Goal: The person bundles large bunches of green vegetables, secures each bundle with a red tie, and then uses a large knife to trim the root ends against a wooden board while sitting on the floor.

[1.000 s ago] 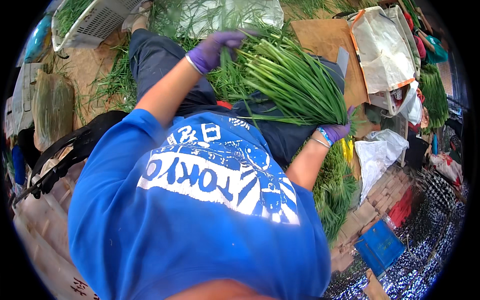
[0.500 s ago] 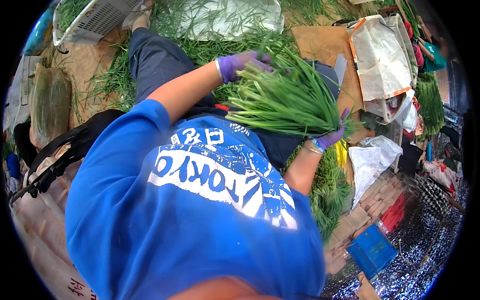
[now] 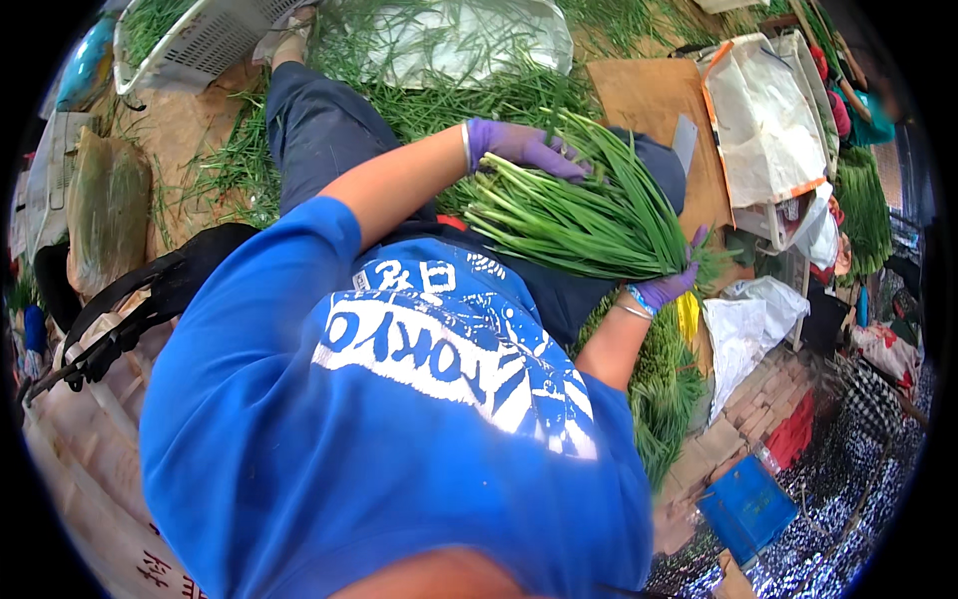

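Right hand fingers mostly buried behind the green chive bundle; white basket above it cut by frame edge.

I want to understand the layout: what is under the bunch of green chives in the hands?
Under the bunch of green chives lie the person's dark trousers and loose greens. The bunch covers the lap directly beneath it, so that part cannot be seen.
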Motion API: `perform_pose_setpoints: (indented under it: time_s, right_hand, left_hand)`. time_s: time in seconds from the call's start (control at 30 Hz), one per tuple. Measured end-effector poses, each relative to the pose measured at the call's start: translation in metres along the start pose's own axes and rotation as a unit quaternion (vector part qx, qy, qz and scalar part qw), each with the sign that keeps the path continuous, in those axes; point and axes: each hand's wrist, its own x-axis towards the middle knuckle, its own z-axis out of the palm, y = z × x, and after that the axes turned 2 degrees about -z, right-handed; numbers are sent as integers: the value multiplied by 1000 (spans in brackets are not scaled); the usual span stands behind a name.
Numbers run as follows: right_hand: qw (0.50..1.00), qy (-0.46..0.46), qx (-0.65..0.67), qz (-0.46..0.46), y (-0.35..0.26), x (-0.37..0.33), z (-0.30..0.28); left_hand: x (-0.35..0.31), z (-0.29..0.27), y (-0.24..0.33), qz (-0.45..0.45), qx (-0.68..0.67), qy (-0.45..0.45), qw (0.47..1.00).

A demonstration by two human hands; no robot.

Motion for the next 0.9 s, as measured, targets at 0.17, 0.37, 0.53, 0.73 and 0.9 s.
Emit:
perform_pose_setpoints:
  time_s: [0.17,0.37,0.53,0.73,0.9]
  right_hand:
    - [999,-40,4,-5,5,-2,-13]
    - [972,-202,120,29,1,1,-21]
    - [976,-187,111,18,4,2,-27]
    - [999,-36,9,-22,6,-2,-5]
    - [998,-45,45,-4,3,0,4]
  left_hand:
    - [-9,-23,-15,-91,130,29,987]
    - [-64,-28,-14,-83,188,51,977]
    - [-83,-39,-1,-89,165,77,979]
    - [-144,-116,3,216,-24,275,937]
    - [-144,-85,13,84,111,360,922]
